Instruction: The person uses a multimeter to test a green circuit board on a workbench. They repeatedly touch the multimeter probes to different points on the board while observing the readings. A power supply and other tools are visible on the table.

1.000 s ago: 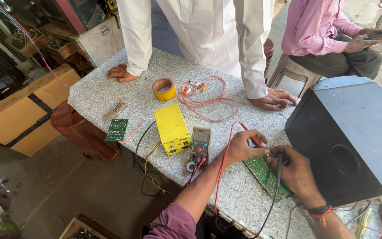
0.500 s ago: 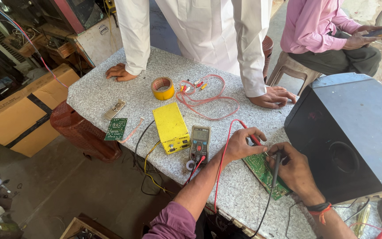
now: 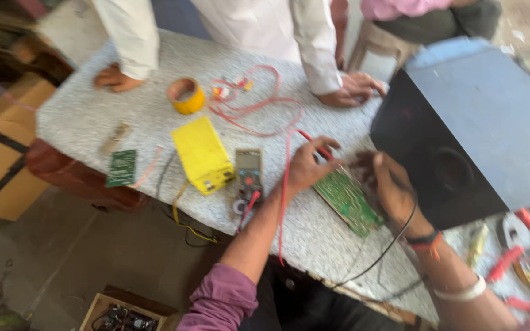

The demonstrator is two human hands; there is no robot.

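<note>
Left hand (image 3: 307, 167) pinched red probe (image 3: 314, 147), right hand (image 3: 387, 184) gripped black probe, tip blurred; both pressed onto green circuit board (image 3: 346, 199), frame centre, beside grey multimeter (image 3: 249, 168) for reading.

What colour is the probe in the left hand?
Red, with a red lead; the probe in the left hand shows in the head view.
</note>
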